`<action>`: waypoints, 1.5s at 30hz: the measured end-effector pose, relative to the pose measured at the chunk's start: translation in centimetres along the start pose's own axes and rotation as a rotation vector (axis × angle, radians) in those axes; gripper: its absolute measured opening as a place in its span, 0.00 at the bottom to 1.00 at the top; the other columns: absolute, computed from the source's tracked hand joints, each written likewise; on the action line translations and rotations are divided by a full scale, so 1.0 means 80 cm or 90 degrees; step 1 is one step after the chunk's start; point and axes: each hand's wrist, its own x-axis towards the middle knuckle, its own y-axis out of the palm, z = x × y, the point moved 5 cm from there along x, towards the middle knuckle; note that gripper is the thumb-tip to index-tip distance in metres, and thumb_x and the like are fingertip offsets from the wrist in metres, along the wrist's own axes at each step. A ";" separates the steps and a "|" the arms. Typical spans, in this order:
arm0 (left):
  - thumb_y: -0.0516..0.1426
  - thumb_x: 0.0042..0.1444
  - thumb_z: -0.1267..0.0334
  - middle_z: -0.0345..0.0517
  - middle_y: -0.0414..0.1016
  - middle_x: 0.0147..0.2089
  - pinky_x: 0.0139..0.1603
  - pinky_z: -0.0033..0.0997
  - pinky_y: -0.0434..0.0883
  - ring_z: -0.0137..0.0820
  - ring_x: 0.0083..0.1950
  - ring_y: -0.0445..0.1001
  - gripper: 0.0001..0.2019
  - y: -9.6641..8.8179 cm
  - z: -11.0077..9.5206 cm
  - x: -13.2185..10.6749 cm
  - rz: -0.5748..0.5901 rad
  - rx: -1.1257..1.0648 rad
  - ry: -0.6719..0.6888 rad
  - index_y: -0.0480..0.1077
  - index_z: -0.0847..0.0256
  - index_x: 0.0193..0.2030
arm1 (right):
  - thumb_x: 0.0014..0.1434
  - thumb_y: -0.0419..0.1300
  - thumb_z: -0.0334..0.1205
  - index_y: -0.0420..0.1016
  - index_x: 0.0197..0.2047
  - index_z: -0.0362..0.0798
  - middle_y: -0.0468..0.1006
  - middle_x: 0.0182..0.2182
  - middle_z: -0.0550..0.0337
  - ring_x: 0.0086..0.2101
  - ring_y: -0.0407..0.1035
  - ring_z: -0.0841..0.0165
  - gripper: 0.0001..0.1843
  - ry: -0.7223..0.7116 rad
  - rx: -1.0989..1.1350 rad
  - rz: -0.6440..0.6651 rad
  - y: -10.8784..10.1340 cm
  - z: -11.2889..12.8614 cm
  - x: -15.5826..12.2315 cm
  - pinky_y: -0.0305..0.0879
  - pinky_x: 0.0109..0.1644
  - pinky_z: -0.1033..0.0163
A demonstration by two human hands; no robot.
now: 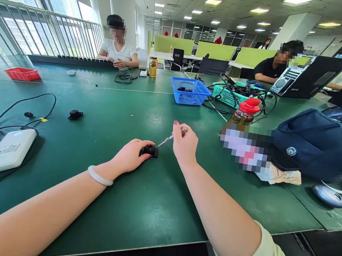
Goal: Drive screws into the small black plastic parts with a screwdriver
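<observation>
On the green table, my left hand (130,155) pinches a small black plastic part (152,151) and keeps it against the surface. My right hand (184,143) is closed around the handle of a thin screwdriver (165,140). The metal shaft slants down to the left, and its tip reaches the upper right side of the black part. Whether the tip sits in a screw is too small to tell. Farther left lies another small black part (75,115), apart from both hands.
A white power bank (9,151) with black cables lies at left. A blue basket (189,92), a green basket (227,96) and a red-lidded bottle (244,112) stand ahead. At right are a navy bag (317,140) and a mouse (328,196). Other people sit across the table.
</observation>
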 end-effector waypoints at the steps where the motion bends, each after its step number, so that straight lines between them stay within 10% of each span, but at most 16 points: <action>1: 0.58 0.58 0.61 0.49 0.77 0.51 0.58 0.45 0.71 0.42 0.54 0.74 0.20 0.000 0.001 0.000 -0.002 -0.001 0.001 0.72 0.52 0.58 | 0.64 0.52 0.57 0.58 0.21 0.51 0.61 0.16 0.67 0.21 0.57 0.71 0.25 -0.017 0.009 0.003 0.001 0.005 -0.004 0.53 0.28 0.65; 8: 0.57 0.59 0.61 0.49 0.78 0.51 0.59 0.46 0.70 0.41 0.54 0.74 0.19 0.002 0.002 0.000 -0.001 -0.017 0.028 0.72 0.54 0.58 | 0.63 0.54 0.59 0.62 0.21 0.51 0.59 0.15 0.69 0.19 0.52 0.73 0.26 -0.077 0.023 0.114 0.018 0.019 -0.024 0.50 0.27 0.65; 45: 0.54 0.62 0.56 0.49 0.78 0.50 0.56 0.45 0.72 0.42 0.54 0.74 0.19 -0.003 -0.003 -0.001 -0.004 -0.015 0.016 0.73 0.53 0.57 | 0.64 0.51 0.57 0.62 0.22 0.51 0.57 0.15 0.69 0.19 0.53 0.73 0.25 -0.059 0.037 0.069 0.008 0.016 -0.012 0.52 0.27 0.64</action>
